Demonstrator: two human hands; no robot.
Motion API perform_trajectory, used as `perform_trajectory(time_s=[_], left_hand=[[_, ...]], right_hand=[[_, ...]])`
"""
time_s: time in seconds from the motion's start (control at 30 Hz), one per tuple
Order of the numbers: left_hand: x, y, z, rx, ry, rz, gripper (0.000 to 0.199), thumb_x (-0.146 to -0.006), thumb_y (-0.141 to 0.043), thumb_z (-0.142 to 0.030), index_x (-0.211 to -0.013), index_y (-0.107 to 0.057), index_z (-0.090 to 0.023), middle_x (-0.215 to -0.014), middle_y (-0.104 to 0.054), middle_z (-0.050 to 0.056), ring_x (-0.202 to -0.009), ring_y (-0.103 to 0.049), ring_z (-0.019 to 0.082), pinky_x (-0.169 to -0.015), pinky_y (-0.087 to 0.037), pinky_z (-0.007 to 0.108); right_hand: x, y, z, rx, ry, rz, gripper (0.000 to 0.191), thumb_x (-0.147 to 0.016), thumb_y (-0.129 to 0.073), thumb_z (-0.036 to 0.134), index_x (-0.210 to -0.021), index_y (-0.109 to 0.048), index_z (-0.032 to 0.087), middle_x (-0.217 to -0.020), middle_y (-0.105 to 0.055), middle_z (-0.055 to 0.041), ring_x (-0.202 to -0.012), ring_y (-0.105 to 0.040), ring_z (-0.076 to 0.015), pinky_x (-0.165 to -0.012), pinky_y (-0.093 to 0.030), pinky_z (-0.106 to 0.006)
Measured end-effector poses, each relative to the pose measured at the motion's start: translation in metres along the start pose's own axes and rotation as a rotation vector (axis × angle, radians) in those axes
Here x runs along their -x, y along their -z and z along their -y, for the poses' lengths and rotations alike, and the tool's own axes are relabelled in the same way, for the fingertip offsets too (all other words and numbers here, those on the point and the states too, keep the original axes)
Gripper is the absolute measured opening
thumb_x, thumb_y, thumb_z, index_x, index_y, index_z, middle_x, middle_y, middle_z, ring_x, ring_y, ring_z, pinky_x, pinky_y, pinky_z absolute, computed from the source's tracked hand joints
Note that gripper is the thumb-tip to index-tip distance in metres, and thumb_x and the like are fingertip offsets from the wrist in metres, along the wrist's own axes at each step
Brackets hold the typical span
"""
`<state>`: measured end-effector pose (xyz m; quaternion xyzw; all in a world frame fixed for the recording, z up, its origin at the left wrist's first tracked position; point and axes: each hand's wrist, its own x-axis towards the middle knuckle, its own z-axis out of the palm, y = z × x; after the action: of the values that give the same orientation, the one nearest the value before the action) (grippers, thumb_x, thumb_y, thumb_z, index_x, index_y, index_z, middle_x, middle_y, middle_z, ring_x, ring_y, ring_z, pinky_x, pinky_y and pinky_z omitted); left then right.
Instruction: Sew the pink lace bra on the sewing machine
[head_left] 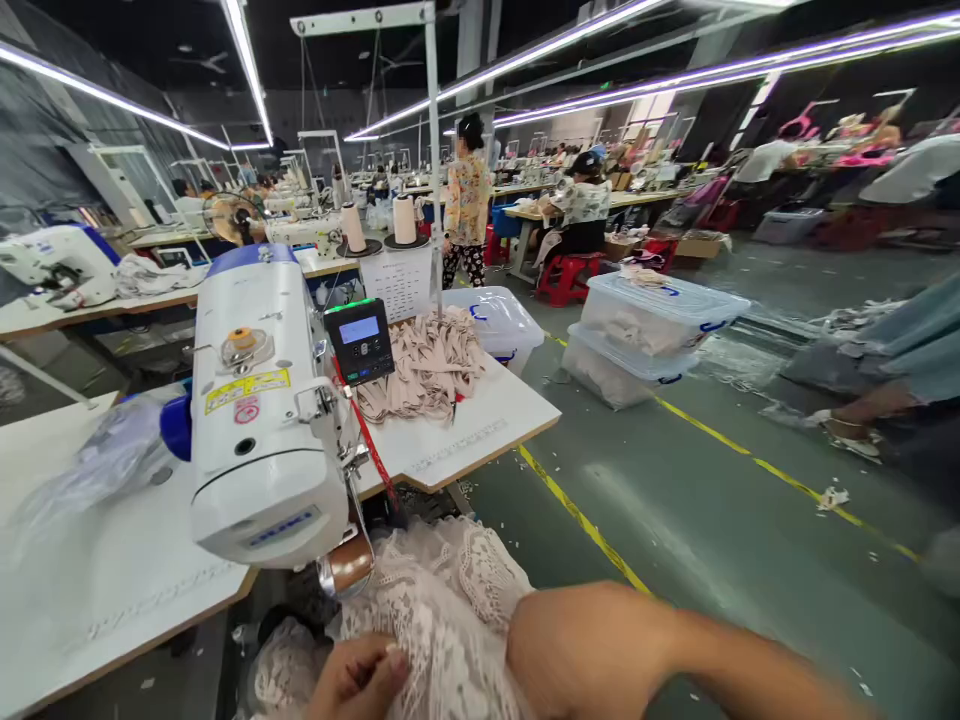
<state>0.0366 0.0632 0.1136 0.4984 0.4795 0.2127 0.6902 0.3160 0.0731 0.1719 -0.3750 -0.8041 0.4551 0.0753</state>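
Cream lace fabric (442,600) hangs in folds in front of the sewing machine (262,430), close to its brown, shiny part. At the bottom of the head view, my left hand (360,675) pinches the lace between thumb and bent fingers. My right hand (585,645) lies against the right side of the lace, slightly blurred. Its back faces the camera, and its fingers are hidden behind the hand and in the fabric. More lace hangs at the lower left of my left hand.
A pile of beige strips (427,365) lies on the white table (480,440) beside a control panel (360,340). Lidded plastic boxes (637,320) stand on the floor to the right. Other people work at tables behind.
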Motion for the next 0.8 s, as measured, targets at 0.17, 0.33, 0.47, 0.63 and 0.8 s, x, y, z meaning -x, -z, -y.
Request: perform_trajectory(time_s=[0.17,0.33,0.47,0.63,0.8], left_hand=[[0.007,-0.007,-0.023,-0.275,-0.182,-0.002,0.049,-0.095,-0.038,-0.057,-0.063,-0.031,-0.019,-0.064,-0.030,-0.003,-0.062,-0.029,0.011,-0.059,-0.023,0.026],[0.004,0.003,-0.031,-0.448,-0.139,-0.167,0.046,-0.093,-0.044,-0.046,-0.058,-0.034,-0.018,-0.057,-0.030,-0.005,-0.057,-0.028,0.010,-0.055,-0.020,0.026],[0.007,0.034,-0.037,-0.418,-0.069,-0.416,0.037,-0.085,-0.056,-0.048,-0.066,-0.053,-0.017,-0.059,-0.044,-0.004,-0.059,-0.040,0.011,-0.057,-0.028,0.023],[-0.001,0.059,-0.043,-0.447,-0.020,-0.587,0.041,-0.085,-0.051,-0.047,-0.056,-0.047,-0.018,-0.056,-0.050,-0.001,-0.062,-0.047,0.014,-0.060,-0.036,0.024],[-0.013,0.068,-0.036,-0.573,-0.190,-0.647,0.028,-0.082,-0.052,-0.042,-0.071,-0.062,-0.019,-0.063,-0.062,0.003,-0.075,-0.057,0.021,-0.071,-0.047,0.029]], right_hand=[[-0.035,0.007,-0.001,0.111,-0.059,-0.243,0.076,-0.069,-0.080,0.061,-0.134,-0.060,0.026,-0.130,-0.062,-0.0141,-0.117,-0.057,-0.0325,-0.099,-0.043,-0.041],[-0.084,-0.032,-0.012,-0.273,-0.018,-0.139,0.038,-0.090,-0.058,0.057,-0.086,-0.069,0.021,-0.076,-0.065,-0.0029,-0.071,-0.059,-0.0183,-0.067,-0.044,-0.029],[-0.118,-0.035,-0.012,-0.315,-0.085,-0.280,0.046,-0.090,-0.053,0.056,-0.063,-0.052,0.019,-0.059,-0.046,0.0019,-0.058,-0.042,-0.0131,-0.054,-0.029,-0.025],[-0.151,-0.020,-0.013,-0.351,-0.084,-0.261,0.047,-0.087,-0.056,0.055,-0.058,-0.050,0.020,-0.057,-0.044,0.0015,-0.060,-0.044,-0.0147,-0.056,-0.033,-0.026],[-0.161,-0.013,-0.017,-0.353,-0.069,-0.301,0.040,-0.083,-0.066,0.051,-0.060,-0.056,0.021,-0.060,-0.050,-0.0007,-0.064,-0.049,-0.0183,-0.061,-0.042,-0.029]])
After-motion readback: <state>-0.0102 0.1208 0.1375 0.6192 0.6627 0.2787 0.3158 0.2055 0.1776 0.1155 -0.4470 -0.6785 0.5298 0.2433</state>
